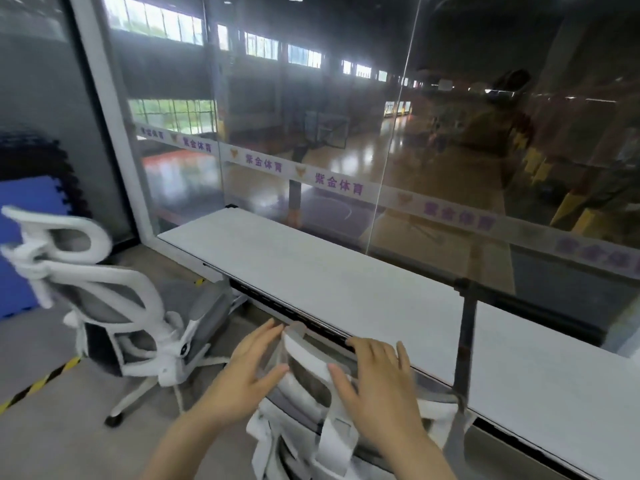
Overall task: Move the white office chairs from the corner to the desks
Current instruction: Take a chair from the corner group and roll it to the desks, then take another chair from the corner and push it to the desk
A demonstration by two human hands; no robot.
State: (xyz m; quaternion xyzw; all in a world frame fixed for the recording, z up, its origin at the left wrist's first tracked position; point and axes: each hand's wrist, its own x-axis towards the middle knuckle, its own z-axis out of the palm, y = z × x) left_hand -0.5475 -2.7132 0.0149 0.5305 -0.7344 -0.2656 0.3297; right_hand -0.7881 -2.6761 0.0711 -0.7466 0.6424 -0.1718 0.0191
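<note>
- Head view, closest first: the left hand (242, 368) and the right hand (377, 372) sit on either side of the headrest of a white office chair with a grey mesh back (311, 386). The fingers (266, 336) are straight and pressed flat against the headrest, not curled round it.
- This near chair is right up at the long pale grey table (346, 289). Its headrest almost touches the table's dark front edge.
- The chair's back stands tall, top to bottom. Its seat seems to point forward, under the table, though the seat itself is hidden.
- What could go wrong: one more hard push may bang the chair into the table edge. Flat hands could also slip off, because nothing is gripped.
- The thin dark metal post (464, 341) clamped to the table just to the right could catch the chair's arm if it rolls sideways.
- Further left, a second white office chair with a grey seat (131, 313) faces the table end, turned a little to the right. The two chairs could bump if either rolls.
- Furthest away is the big glass wall (346, 133) behind the table.
</note>
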